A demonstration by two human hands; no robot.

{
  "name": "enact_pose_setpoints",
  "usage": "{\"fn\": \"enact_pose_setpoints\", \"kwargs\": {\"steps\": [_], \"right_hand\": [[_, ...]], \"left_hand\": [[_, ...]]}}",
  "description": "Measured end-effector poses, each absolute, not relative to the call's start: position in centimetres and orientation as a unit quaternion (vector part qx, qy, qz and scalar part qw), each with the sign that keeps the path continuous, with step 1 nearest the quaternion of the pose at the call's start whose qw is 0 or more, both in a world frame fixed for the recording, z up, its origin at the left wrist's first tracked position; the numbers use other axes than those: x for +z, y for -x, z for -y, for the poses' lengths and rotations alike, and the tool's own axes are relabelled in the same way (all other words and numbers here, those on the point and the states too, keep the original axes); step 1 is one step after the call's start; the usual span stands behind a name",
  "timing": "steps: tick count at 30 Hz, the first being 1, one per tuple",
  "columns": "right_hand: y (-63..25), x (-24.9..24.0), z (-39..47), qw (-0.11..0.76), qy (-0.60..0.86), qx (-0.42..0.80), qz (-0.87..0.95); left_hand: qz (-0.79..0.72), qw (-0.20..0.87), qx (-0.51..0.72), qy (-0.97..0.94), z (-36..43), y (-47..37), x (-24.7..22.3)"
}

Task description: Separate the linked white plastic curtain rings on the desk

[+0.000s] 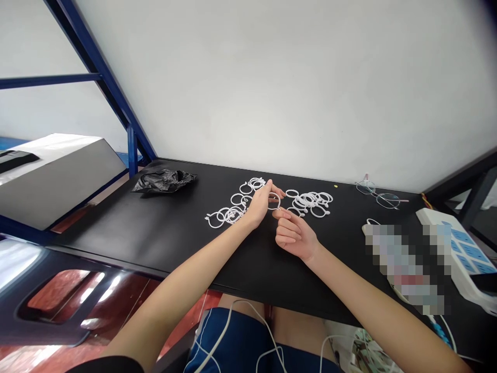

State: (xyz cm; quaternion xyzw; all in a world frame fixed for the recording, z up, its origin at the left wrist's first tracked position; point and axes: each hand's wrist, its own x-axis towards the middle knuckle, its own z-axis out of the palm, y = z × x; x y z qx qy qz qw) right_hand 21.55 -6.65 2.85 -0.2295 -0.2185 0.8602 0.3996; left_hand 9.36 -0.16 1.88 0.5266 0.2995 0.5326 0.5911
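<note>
Head view, right hand (292, 232): pinched white ring (279, 201); apparent manipulation step.
Left hand (259, 206): half-curled alongside, hold unclear.
Next: likely required steadiness.

Right grip (293, 233) pinched, just beside left grip (260, 203).

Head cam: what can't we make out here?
Count in left ring pile: head view; rings overlap, left hand may cover some.
Left hand's contact with the ring pinched by right hand: head view; its own fingers obscure it.
Black bag's contents, if any: head view; crumpled film hides them.
Pixelated item's identity: head view; mosaic covers it.
White box's outer end: head view; cut off by left edge.
</note>
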Motion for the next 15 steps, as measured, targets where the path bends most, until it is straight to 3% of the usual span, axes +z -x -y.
{"fn": "enact_pose_setpoints", "kwargs": {"steps": [15], "right_hand": [[-21.47,2.12,6.63,0.342,0.180,0.903,0.190]], "left_hand": [[-0.332,0.468,0.562,-0.595,0.62,-9.02,2.36]]}}
